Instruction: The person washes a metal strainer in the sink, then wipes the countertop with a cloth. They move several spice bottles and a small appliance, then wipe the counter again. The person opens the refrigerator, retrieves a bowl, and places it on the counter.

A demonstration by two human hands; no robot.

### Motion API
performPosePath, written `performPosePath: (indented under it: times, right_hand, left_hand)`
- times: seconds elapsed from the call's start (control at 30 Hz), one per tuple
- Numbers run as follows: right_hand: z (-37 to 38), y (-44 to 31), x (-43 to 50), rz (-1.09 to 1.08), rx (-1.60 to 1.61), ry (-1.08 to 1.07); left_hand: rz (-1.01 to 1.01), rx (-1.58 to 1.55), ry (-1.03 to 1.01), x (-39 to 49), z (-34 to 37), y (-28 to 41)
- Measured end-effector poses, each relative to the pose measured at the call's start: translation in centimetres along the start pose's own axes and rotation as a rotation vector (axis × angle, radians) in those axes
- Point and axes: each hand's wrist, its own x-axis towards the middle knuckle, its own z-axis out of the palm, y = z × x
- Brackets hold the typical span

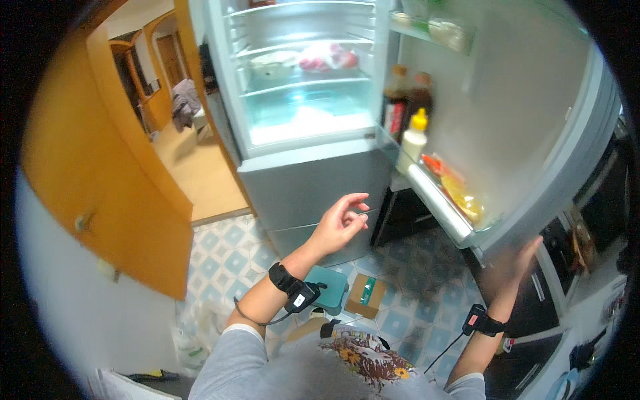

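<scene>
My left hand (pixel 344 223) is held with its fingers curled and apart, empty, in front of the grey lower doors (pixel 315 190) of a refrigerator. My right hand (pixel 515 265), blurred, is near the lower edge of the opened refrigerator door (pixel 545 165); whether it touches the door I cannot tell. In the door's lower shelf (pixel 440 205) stand a squeeze bottle with a yellow cap (pixel 414 142), dark sauce bottles (pixel 395 102) and orange and yellow packets (pixel 455 190). Inside the lit refrigerator, a plastic bag with reddish contents (pixel 327 58) lies beside a pale bowl-like thing (pixel 274 64).
A teal stool or bin (pixel 327 289) and a taped cardboard box (pixel 365 296) are on the tiled floor by my body. An orange-brown wooden door (pixel 110 185) stands at the left, beside a doorway. Dark cabinets (pixel 525 295) are at the right. Plastic bags (pixel 192 345) lie lower left.
</scene>
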Motion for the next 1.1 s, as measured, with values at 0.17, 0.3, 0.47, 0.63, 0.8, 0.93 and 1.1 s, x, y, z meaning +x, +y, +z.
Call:
performPosePath:
  times: [0.17,0.3,0.47,0.63,0.8,0.93,1.1]
  right_hand:
    - [1.9,-4.9,-3.8,-0.304,-0.303,0.446]
    - [4.8,-7.7,-8.3,-0.725,-0.34,0.518]
    - [8.6,-6.7,-13.2,-0.787,-0.038,-0.06]
    - [14.1,-1.8,-14.0,-0.53,-0.087,-0.409]
    - [16.1,0.2,-14.1,-0.351,-0.147,-0.395]
    - [16.9,1.1,-13.5,-0.286,-0.197,-0.412]
    - [17.3,2.4,-13.4,-0.22,-0.252,-0.405]
  left_hand:
    - [0.004,-0.018,-0.034,1.1,-0.4,0.2]
    - [-0.027,-0.041,-0.008,1.3,-1.5,-0.2]
    - [-0.088,-0.086,0.015,0.6,-1.4,-2.4]
    - [-0.253,-0.075,0.011,-3.1,-2.0,-4.1]
    - [-0.303,-0.016,0.089,-5.2,-4.7,-4.7]
    - [-0.201,0.194,0.157,-5.1,-6.9,-5.8]
    - [-0.192,0.144,0.11,-5.1,-7.4,-6.9]
